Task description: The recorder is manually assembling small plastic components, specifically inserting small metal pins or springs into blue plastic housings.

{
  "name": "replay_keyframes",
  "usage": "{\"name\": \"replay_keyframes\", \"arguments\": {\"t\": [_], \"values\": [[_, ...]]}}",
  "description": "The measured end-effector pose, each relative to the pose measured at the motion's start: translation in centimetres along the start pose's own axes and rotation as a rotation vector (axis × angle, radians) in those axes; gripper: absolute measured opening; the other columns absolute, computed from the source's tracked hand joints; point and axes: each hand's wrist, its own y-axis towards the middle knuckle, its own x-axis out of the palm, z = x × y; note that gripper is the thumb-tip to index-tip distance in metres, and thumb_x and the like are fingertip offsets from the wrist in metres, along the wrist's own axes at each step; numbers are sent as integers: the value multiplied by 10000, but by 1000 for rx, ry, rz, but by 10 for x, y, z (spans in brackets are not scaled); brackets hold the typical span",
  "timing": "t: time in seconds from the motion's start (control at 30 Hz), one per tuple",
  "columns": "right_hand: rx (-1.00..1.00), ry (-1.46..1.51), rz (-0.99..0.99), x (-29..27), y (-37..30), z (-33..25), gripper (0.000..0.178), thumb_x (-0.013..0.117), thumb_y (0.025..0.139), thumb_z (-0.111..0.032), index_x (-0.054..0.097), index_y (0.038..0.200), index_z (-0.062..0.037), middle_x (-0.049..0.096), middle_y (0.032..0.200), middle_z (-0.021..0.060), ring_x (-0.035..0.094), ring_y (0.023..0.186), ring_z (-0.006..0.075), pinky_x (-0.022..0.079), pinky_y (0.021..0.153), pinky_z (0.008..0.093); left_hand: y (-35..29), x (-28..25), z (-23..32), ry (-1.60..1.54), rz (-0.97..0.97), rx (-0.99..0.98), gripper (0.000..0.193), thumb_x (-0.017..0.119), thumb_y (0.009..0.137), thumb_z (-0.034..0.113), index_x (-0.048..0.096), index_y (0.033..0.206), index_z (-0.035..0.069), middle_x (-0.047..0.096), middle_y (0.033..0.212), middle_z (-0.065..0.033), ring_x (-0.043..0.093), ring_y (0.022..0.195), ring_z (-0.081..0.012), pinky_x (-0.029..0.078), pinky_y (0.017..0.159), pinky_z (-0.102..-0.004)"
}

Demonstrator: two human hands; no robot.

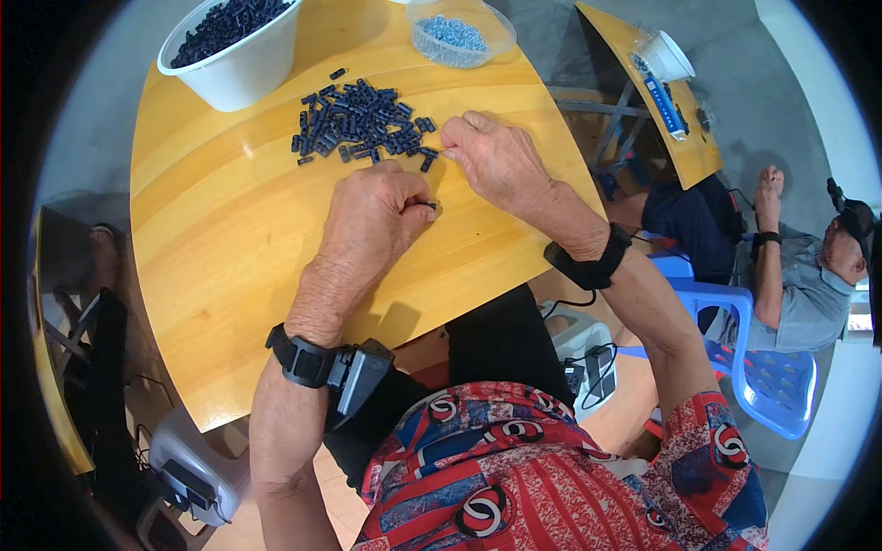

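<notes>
My left hand (375,207) is closed over the wooden table, its thumb and fingers pinching a small black plastic part (426,205) whose end peeks out by the thumb tip. My right hand (496,158) is closed too, thumb and forefinger pressed together at the right edge of the pile; whatever lies between them is too small to make out. A loose heap of small black plastic parts (360,118) spreads on the table just beyond both hands. A few stray parts (428,158) lie between my hands.
A white tub (241,81) of black parts stands at the far left of the table (211,275). A clear round container (478,53) holds small bluish metal pieces. On the right, another person (781,266) sits on a blue chair (772,367) by a second table (694,161).
</notes>
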Motion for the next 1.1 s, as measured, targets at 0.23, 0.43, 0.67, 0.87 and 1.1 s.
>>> {"name": "replay_keyframes", "arguments": {"t": [0.23, 0.43, 0.67, 0.87, 1.1], "values": [[33, 37, 22, -9, -8, -5, 68, 589, 848, -103, 576, 900, -62, 566, 806, 117, 579, 725, 340, 476, 619, 413, -2, 2, -10, -168, 31, -34, 98, 714, 712, 69, 682, 795, 29, 622, 734, -117, 622, 696, -270, 492, 632, -347], [44, 70, 81, -12, -12, 3, 78, 600, 841, -106, 594, 903, -58, 589, 823, 102, 597, 732, 323, 487, 622, 392, 3, 0, -5, -590, 41, -419, 95, 692, 809, 49, 672, 860, -29, 643, 694, -58, 573, 572, -104, 469, 534, -241], [-7, 51, -41, -15, -13, -14, 84, 623, 821, -124, 582, 879, -79, 587, 818, 83, 604, 716, 313, 490, 609, 397, 6, -5, -14, -750, 69, -443, 80, 654, 843, 16, 661, 900, -39, 633, 690, -47, 562, 566, -81, 466, 522, -204], [-26, -39, -62, -10, -18, -19, 40, 555, 795, -66, 528, 816, -45, 576, 805, 141, 610, 657, 357, 489, 567, 425, 6, -7, -12, -882, 71, -481, 116, 670, 840, 38, 670, 949, 0, 662, 758, -44, 604, 632, -98, 499, 571, -202], [262, 664, -85, -30, -31, -42, 57, 546, 847, -61, 557, 870, -10, 600, 777, 111, 570, 555, 226, 451, 525, 317, 4, -11, -10, -974, -45, -415, 169, 617, 882, 50, 656, 1033, -18, 664, 832, -59, 619, 715, -111, 526, 651, -226]]}}
